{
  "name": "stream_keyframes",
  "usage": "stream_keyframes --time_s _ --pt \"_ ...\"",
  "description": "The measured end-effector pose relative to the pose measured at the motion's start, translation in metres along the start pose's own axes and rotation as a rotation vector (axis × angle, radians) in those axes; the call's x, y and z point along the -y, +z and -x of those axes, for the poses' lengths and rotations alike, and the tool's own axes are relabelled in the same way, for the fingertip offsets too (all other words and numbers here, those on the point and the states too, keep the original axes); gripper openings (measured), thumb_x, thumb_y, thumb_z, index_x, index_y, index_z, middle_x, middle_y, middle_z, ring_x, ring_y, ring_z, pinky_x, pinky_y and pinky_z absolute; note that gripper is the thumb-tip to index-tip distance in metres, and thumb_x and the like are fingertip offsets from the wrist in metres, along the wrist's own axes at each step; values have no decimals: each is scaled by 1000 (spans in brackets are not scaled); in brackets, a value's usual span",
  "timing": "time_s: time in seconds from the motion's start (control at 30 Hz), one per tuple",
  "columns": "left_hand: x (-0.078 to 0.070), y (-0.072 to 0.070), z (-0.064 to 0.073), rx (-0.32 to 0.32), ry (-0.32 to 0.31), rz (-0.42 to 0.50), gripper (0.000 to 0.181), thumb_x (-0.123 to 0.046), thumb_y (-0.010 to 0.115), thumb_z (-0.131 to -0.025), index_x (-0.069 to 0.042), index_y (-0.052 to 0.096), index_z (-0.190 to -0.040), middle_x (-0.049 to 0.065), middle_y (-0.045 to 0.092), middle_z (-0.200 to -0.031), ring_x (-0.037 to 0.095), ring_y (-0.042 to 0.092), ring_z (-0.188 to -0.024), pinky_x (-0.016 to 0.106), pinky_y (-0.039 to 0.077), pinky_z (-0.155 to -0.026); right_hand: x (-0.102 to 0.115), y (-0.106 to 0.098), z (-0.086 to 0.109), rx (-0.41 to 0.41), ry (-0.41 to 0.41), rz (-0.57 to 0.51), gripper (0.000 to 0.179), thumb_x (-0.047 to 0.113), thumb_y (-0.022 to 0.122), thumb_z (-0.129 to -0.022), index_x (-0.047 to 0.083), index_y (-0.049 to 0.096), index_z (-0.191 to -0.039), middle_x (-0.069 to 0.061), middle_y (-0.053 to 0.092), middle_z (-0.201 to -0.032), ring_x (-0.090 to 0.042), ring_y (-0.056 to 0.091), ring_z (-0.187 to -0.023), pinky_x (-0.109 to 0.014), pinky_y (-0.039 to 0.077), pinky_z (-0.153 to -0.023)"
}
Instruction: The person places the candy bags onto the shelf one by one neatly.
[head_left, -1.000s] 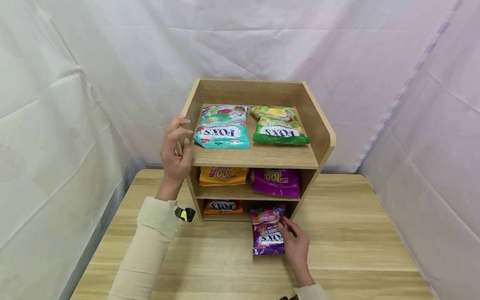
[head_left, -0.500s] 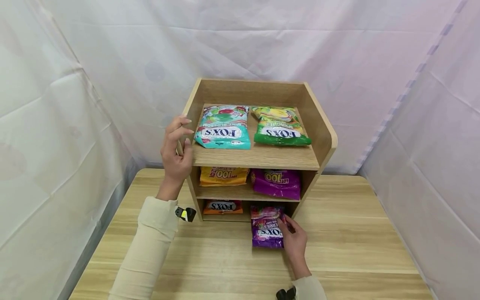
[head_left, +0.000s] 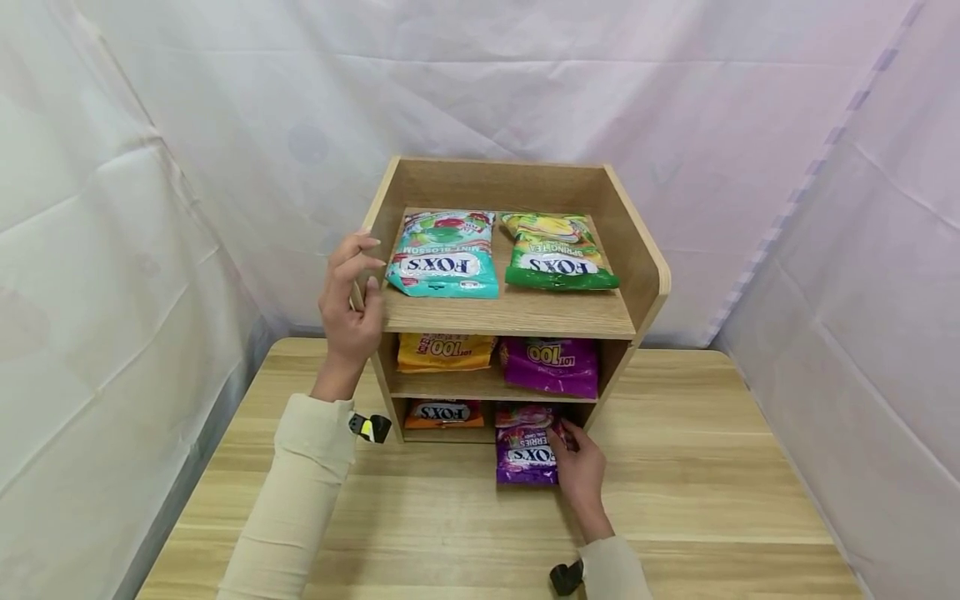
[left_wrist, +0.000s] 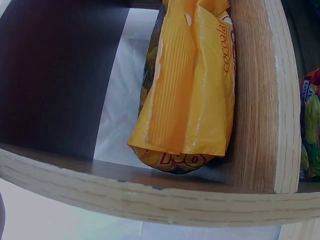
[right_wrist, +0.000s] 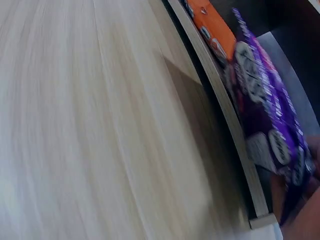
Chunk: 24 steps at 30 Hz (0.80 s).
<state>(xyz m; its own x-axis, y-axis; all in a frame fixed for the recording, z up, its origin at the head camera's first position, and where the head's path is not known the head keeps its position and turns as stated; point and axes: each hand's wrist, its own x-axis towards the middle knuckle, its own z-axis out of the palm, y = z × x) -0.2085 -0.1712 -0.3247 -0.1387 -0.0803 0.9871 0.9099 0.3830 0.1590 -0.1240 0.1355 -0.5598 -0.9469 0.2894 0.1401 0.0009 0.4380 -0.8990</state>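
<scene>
At the lower right of the shelf unit [head_left: 510, 315], my right hand [head_left: 582, 468] pinches the right edge of a purple Fox's berries candy bag [head_left: 528, 456]. The bag's far end is inside the bottom right compartment; its near end sticks out over the table. In the right wrist view this candy bag [right_wrist: 267, 100] looks blurred above the compartment's front edge. My left hand [head_left: 351, 304] grips the front edge of the unit's left side panel, beside a turquoise mint candy bag [head_left: 444, 257] on the top shelf.
A green spring tea bag [head_left: 561, 254] lies on the top shelf. Yellow [head_left: 446, 352] and purple Lot 100 bags [head_left: 551, 365] occupy the middle shelf. An orange Fox's bag [head_left: 446, 413] lies bottom left. The unit stands on a wooden table [head_left: 697, 475] before white cloth.
My right hand has moved the purple berries bag forward and slightly left, farther into the bottom compartment. The left hand has stayed at the side panel.
</scene>
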Motion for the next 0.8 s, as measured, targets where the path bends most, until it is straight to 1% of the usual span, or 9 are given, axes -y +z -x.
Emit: stream_keyframes --time_s 0.1,0.2,0.3,0.37,0.47,0.57,0.63,0.7,0.8 --pt "-3 0 -3 -1 3 -3 15 7 44 -86 5 55 -96 26 56 -111 46 48 -116 56 34 -103 1 -6 2 91 -48 27 42 20 68 -90 -1 59 -126 -18 66 -108 -27 63 -94 -38 55 -76" --pt "-10 1 -7 -3 8 -1 17 11 43 -83 6 55 -95 27 56 -109 47 48 -115 56 35 -103 2 -11 6 171 -107 63 51 21 67 -91 -2 51 -134 -22 58 -124 -33 59 -108 -46 50 -88" --pt "-19 2 -12 -2 11 3 19 15 42 -81 8 54 -94 28 55 -108 48 48 -115 56 35 -103 3 -15 10 210 -181 103 58 19 68 -91 -3 44 -138 -25 52 -131 -38 53 -115 -51 45 -94" --pt "-24 3 -15 1 13 5 21 17 42 -79 8 53 -94 29 55 -108 48 48 -114 56 35 -103 3 -18 14 203 -258 166 60 18 69 -89 -3 43 -139 -25 49 -132 -40 51 -117 -52 44 -94" --pt "-27 5 -16 5 14 9 22 18 42 -79 8 53 -94 29 55 -108 49 48 -114 56 35 -103 4 -22 20 153 -424 273 58 13 72 -86 -4 46 -136 -25 49 -128 -40 51 -115 -52 46 -91" --pt "-26 6 -15 5 10 10 20 16 42 -80 8 53 -94 29 55 -107 49 48 -113 56 34 -103 7 -26 25 101 -608 358 52 6 72 -82 -5 53 -129 -23 51 -125 -38 51 -113 -51 47 -89" --pt "-23 5 -13 2 7 9 19 14 42 -81 7 54 -94 29 55 -108 49 48 -114 56 34 -103 10 -28 29 94 -706 392 48 3 70 -80 -5 57 -126 -22 54 -124 -39 50 -114 -51 45 -91" --pt "-18 4 -10 -2 4 4 17 11 43 -83 7 54 -95 29 55 -108 49 48 -114 56 34 -103 13 -28 34 100 -774 440 44 4 68 -80 -3 60 -122 -21 56 -123 -39 51 -114 -52 45 -91" --pt "-14 3 -8 -3 4 -2 16 9 43 -84 6 54 -95 28 56 -109 49 48 -114 56 34 -103 16 -25 42 122 -813 510 41 10 66 -80 1 63 -120 -18 59 -122 -39 53 -115 -53 44 -93"
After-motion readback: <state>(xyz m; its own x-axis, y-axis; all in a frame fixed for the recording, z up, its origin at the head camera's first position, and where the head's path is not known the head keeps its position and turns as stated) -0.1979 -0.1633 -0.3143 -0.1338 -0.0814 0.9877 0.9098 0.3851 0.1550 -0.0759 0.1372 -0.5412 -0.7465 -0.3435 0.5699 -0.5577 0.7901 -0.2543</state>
